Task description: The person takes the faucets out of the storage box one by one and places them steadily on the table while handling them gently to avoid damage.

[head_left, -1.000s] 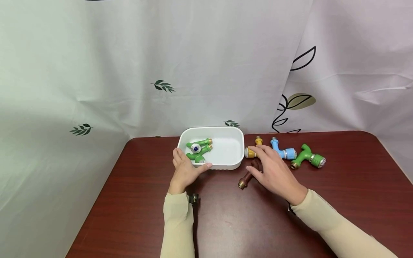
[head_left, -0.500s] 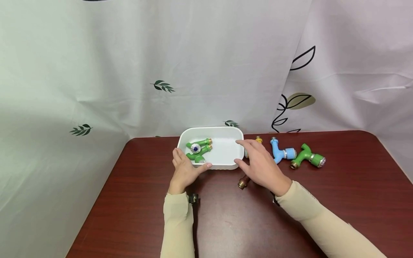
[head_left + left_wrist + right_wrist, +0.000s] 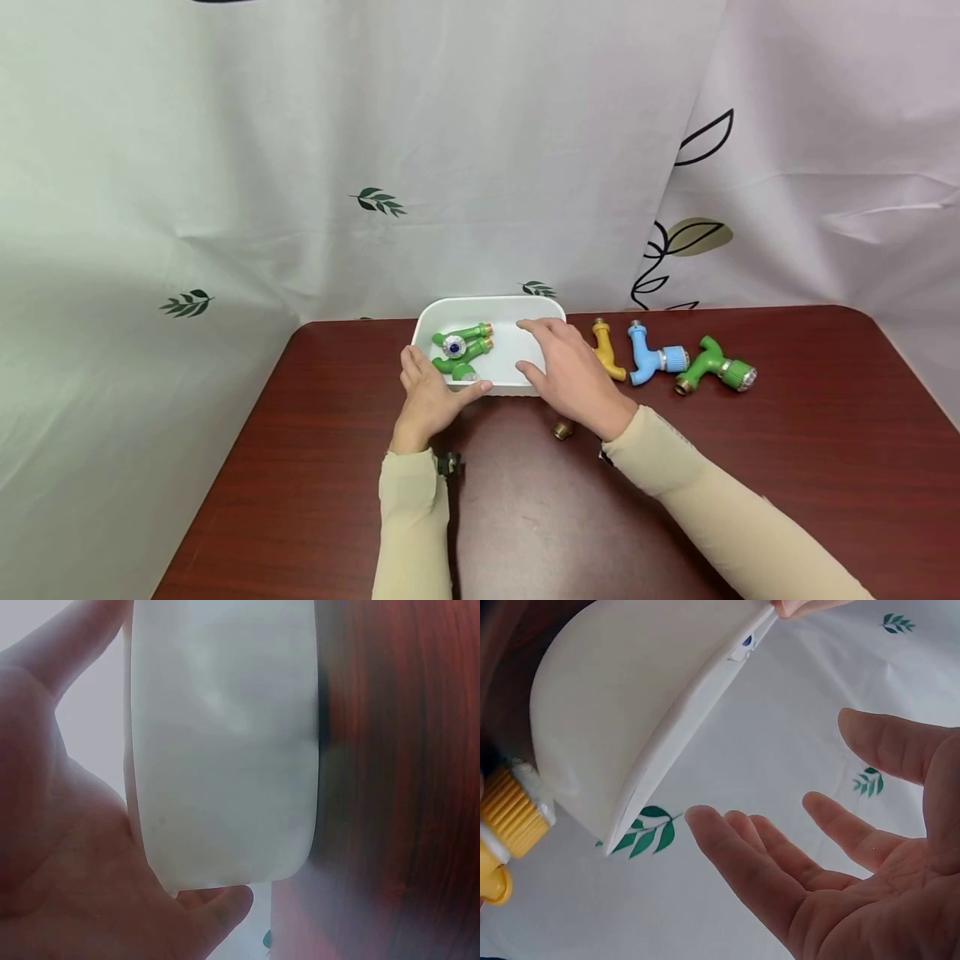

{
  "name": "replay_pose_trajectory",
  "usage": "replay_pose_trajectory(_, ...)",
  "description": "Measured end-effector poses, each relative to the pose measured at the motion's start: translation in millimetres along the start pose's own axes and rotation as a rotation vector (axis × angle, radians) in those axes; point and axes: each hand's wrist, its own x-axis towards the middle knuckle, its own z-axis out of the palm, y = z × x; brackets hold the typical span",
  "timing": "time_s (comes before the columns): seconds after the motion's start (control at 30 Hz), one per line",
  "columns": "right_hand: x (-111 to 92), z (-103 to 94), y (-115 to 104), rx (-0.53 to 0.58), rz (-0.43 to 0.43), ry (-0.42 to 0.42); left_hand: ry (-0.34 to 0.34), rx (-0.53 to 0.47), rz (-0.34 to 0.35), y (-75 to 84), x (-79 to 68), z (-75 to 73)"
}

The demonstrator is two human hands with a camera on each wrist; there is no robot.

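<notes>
White tray (image 3: 504,345) near the desk's (image 3: 510,500) far edge looks light, stiff and smooth; holding opposite rims should suit. Left grip (image 3: 429,398) clasps its near-left corner; right grip (image 3: 573,373), fingers apart and unladen, hangs over its right half. Inside, green taps (image 3: 472,352), probably weightier, offer stems to pinch.

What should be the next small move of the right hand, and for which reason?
Probably move the right hand leftward to the green taps inside the white tray: it holds nothing and is at the tray's right end, the taps' brass ends point its way, and the left hand grips the tray's near-left corner.
</notes>
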Motion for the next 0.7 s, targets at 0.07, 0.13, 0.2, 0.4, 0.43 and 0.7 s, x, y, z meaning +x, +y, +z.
replay_pose_trajectory(0.07, 3, 2.6, -2, -0.006, -0.007, -0.006, 0.002, 0.005, 0.001, 0.3, 0.1, 0.3)
replay_pose_trajectory(0.13, 6, 4.9, -4, -0.010, -0.017, -0.010, 0.004, 0.011, 0.002, 0.5, 0.2, 0.7)
replay_pose_trajectory(0.2, 10, 7.4, -6, -0.014, -0.032, -0.011, 0.006, 0.015, 0.002, 0.5, 0.4, 1.1)
replay_pose_trajectory(0.4, 19, 15.3, -12, -0.006, -0.055, -0.038, 0.008, 0.013, 0.001, 0.3, 0.3, 1.5)
replay_pose_trajectory(0.43, 21, 16.7, -14, -0.004, -0.054, -0.046, 0.009, 0.011, 0.001, 0.5, 0.2, 1.5)
replay_pose_trajectory(0.7, 35, 29.4, -20, -0.013, -0.041, -0.115, 0.015, 0.002, 0.015, -0.1, 1.4, 1.7)
